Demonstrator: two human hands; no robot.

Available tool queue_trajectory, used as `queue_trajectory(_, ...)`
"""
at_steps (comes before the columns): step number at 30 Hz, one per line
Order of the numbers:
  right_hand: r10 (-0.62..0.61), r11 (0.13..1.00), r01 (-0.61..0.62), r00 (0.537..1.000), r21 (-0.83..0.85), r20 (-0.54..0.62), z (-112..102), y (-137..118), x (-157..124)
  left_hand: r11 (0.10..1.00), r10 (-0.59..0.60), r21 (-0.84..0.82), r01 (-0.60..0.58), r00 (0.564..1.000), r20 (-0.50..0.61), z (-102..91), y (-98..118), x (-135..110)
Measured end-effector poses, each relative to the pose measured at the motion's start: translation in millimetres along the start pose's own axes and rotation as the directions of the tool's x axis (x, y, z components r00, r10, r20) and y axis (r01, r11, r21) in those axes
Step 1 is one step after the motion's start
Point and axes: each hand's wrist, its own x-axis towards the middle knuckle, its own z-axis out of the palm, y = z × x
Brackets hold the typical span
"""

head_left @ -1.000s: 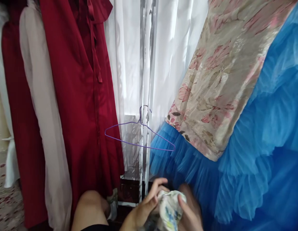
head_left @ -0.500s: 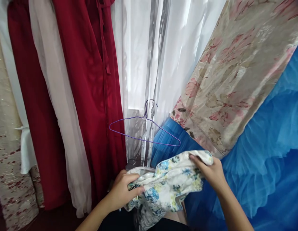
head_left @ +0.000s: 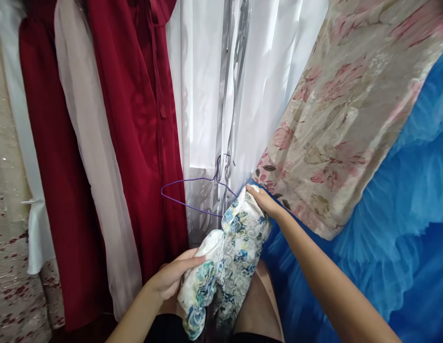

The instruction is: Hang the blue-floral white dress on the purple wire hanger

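Observation:
A white garment with blue and yellow flowers (head_left: 226,257) hangs between my two hands over my lap. My right hand (head_left: 264,202) grips its upper end and holds it against the right side of a purple wire hanger (head_left: 192,194). The hanger hangs by its hook from a thin metal rod (head_left: 225,109) in front of a white curtain. My left hand (head_left: 173,277) pinches the garment's lower left edge, thumb on top.
Dark red dresses (head_left: 135,133) and a pale sheer one (head_left: 96,166) hang to the left. A beige cloth with pink flowers (head_left: 335,124) and a blue tulle skirt (head_left: 403,224) fill the right. White curtain (head_left: 200,85) hangs behind.
My right hand has lifted the garment's end up and left to the hanger. The cloth, spread wide before, now hangs steeply. My left hand stayed low with its edge.

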Motion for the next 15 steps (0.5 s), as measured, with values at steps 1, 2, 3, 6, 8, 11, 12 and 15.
queue_trajectory(1,0.060,0.998,-0.062,0.995,0.032,0.074,6,-2,-1,1.000,-0.006,0.008,0.006,1.000,-0.028,-7.4,2,-7)
queue_trajectory(2,0.111,0.991,-0.121,0.983,0.064,0.146,11,-3,-4,1.000,0.005,0.031,-0.003,0.999,-0.047,-15.1,4,-14)
queue_trajectory(3,0.146,0.980,-0.170,0.966,0.100,0.214,14,-4,-7,0.997,0.026,0.068,-0.023,0.998,-0.054,-23.0,6,-21)
queue_trajectory(6,0.186,0.940,-0.269,0.920,0.211,0.346,14,-9,-22,0.958,0.079,0.278,-0.064,0.996,-0.043,-49.7,14,-35)
queue_trajectory(8,0.211,0.912,-0.323,0.898,0.253,0.386,12,-14,-30,0.843,0.107,0.534,-0.064,0.993,-0.049,-70.3,15,-36)
queue_trajectory(11,0.252,0.871,-0.398,0.865,0.287,0.435,12,-21,-40,0.538,0.213,0.843,-0.027,0.971,-0.105,-102.3,14,-22)
queue_trajectory(12,0.258,0.860,-0.415,0.855,0.296,0.450,13,-22,-42,0.467,0.272,0.884,-0.016,0.954,-0.126,-112.4,15,-15)
queue_trajectory(15,0.265,0.836,-0.443,0.842,0.324,0.469,18,-21,-47,0.392,0.469,0.919,-0.031,0.867,-0.170,-139.5,31,11)
